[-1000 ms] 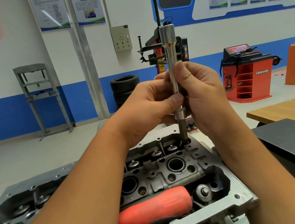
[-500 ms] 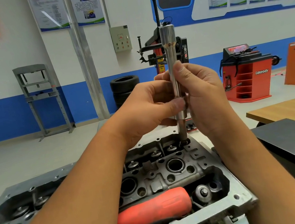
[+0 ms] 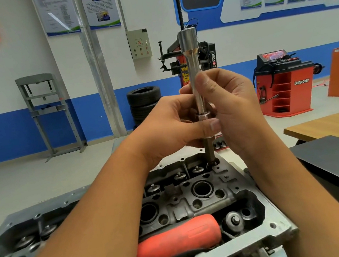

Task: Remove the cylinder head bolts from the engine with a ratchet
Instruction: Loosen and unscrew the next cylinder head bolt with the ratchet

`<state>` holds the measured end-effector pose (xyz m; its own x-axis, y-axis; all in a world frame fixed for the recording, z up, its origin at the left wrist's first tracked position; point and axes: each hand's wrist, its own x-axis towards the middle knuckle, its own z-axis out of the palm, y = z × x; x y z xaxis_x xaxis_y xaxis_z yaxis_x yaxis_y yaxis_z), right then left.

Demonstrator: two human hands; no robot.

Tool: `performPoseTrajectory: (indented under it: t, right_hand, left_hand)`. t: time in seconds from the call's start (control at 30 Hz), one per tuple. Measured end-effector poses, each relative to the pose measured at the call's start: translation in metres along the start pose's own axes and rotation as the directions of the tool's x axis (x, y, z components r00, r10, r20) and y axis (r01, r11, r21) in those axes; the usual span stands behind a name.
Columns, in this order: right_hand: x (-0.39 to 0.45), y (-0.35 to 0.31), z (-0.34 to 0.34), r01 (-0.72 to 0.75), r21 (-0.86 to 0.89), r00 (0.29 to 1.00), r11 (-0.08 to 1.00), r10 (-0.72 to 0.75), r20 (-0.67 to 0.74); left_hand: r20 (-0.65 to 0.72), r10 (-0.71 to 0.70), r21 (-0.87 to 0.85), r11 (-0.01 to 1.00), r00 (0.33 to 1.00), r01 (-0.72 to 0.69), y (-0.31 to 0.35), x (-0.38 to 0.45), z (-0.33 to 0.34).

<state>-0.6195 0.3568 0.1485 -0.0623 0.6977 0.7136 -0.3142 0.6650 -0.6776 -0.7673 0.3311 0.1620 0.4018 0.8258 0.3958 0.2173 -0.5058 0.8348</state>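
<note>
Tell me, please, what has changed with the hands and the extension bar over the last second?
Very little. The left hand and right hand grip the upright extension bar as before; the left thumb has slid slightly along the shaft, as if twirling it. The bar's lower end stays in the bolt hole of the cylinder head, and the red handle has not moved.
</note>
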Motion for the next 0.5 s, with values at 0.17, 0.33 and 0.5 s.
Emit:
performPoseTrajectory:
  t: [0.17,0.33,0.5]
  right_hand:
    - [0.0011,0.0022,-0.0026,0.086,-0.035,0.995,0.996,-0.088,-0.037]
    - [0.0011,0.0034,-0.0027,0.108,0.004,0.991,0.994,-0.107,-0.083]
    - [0.0006,0.0012,-0.0004,0.047,0.107,0.999,0.993,-0.049,0.015]
  left_hand:
    - [0.011,-0.011,0.021,1.0,1.0,0.011,-0.0012,0.0005,-0.0008]
    - [0.068,-0.062,0.01,0.998,0.996,0.061,0.0002,-0.0009,0.0003]
    - [0.028,-0.038,-0.065,0.997,0.999,0.04,0.0009,-0.0013,-0.0026]
